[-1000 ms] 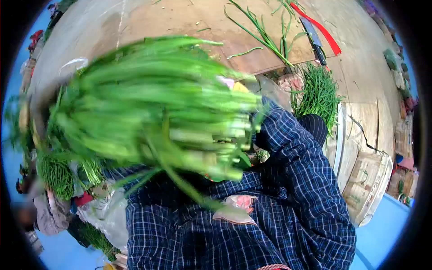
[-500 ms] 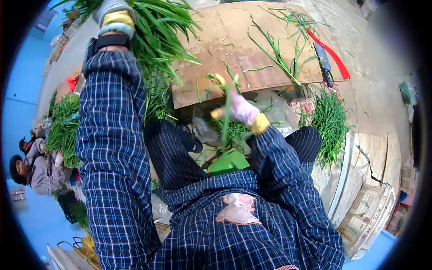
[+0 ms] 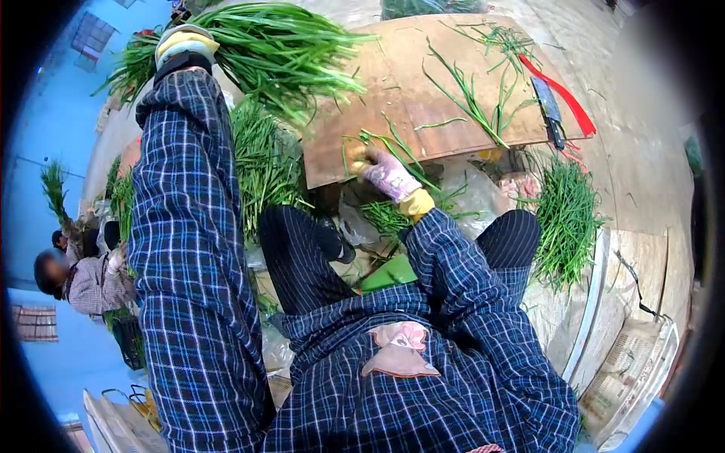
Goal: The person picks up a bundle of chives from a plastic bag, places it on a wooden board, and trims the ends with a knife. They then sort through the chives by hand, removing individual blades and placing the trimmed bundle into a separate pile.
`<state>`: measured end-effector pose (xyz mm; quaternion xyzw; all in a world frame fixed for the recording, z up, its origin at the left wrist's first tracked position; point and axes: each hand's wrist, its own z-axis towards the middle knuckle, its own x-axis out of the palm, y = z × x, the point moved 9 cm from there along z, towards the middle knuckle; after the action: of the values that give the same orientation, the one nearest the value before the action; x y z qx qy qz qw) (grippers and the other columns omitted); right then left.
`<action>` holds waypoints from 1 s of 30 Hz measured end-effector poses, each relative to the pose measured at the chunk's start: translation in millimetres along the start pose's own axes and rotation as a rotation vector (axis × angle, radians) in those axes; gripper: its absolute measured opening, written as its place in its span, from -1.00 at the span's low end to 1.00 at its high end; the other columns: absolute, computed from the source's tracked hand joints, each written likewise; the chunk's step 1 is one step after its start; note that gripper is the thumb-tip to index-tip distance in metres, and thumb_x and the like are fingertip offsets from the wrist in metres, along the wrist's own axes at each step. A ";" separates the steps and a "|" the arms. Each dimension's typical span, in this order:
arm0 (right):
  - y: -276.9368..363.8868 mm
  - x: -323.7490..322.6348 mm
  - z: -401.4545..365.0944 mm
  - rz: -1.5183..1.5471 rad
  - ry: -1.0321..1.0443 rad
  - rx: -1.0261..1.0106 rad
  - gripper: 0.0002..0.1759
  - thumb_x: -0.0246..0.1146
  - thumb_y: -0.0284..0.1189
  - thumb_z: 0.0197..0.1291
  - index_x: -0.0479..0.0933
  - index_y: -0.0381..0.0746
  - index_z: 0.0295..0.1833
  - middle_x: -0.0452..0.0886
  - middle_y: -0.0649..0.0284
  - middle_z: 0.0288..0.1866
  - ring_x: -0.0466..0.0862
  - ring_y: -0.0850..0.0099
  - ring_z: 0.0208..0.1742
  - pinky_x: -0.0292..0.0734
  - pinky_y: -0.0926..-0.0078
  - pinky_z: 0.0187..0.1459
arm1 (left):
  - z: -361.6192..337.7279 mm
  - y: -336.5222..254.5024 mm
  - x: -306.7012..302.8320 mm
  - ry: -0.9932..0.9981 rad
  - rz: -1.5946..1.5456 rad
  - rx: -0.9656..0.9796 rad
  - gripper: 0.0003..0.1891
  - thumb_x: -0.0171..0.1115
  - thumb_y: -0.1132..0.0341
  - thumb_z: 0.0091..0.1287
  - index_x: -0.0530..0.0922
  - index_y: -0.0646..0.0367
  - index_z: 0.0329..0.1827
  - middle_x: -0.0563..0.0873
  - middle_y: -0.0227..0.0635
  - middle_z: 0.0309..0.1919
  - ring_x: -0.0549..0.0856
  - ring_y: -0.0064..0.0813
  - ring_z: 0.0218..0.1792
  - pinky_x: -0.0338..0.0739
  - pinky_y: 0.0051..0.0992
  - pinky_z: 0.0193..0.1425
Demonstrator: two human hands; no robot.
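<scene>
Where the head view looks down past the checked sleeves, the left hand (image 3: pixel 185 44), in a glove with a yellow cuff, is raised at the upper left. A large bundle of green stalks (image 3: pixel 287 53) fans out from it over the far corner of the wooden board (image 3: pixel 400 90). Its fingers are hidden behind the wrist, so it cannot be told whether they are closed. The right hand (image 3: pixel 385 172), in a patterned glove, is set at the near edge of the board, with its fingers curled closed on a few thin stalks (image 3: pixel 404 155). A knife (image 3: pixel 550 112) is laid at the right end of the board, just beside a red strip (image 3: pixel 563 94). A heap of greens (image 3: pixel 566 215) is seen below it, and another person (image 3: pixel 91 283) is seated at the far left.
</scene>
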<state>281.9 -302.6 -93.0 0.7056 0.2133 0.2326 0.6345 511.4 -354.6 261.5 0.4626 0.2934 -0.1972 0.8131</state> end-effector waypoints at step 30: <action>116.9 13.3 28.9 -0.465 -0.337 -0.614 -0.43 0.33 -0.20 0.06 0.43 -0.28 0.13 0.57 0.05 0.01 0.54 0.15 0.09 0.44 0.38 0.10 | -10.9 -31.0 -51.7 -0.018 -0.034 0.019 -0.61 -0.08 0.00 0.28 0.57 -0.12 0.04 0.55 -0.26 0.12 0.53 -0.14 0.12 0.43 -0.13 0.15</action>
<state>310.5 -329.8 21.5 0.4448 0.1809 0.0175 0.8770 451.0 -357.9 271.5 0.4634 0.2918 -0.2179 0.8079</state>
